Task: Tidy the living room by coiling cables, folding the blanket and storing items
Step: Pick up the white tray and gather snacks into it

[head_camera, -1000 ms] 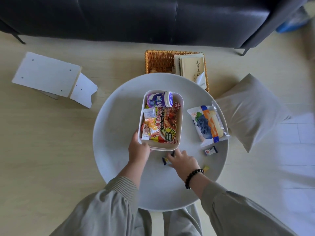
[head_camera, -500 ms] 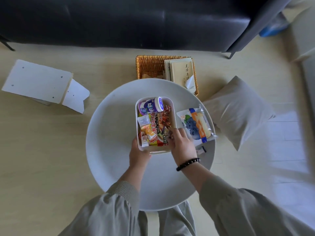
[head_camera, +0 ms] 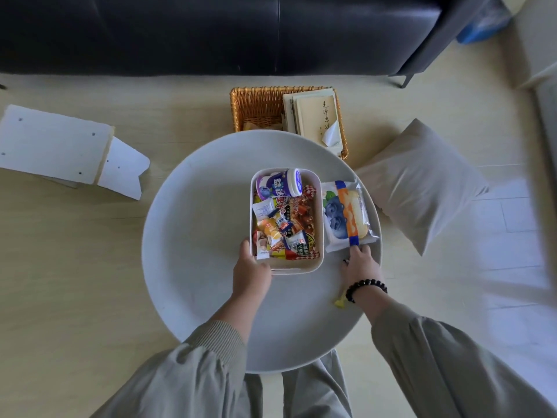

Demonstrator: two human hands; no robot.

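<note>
One snack box, one blueberry packet, one basket, one cushion.

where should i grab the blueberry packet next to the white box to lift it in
Pinch the flat sealed strip at the near short end of the blueberry packet, coming from the person's side, by the right hand. It lies flat on the table, its left long edge close beside the white box, so that end looks freest.
</note>
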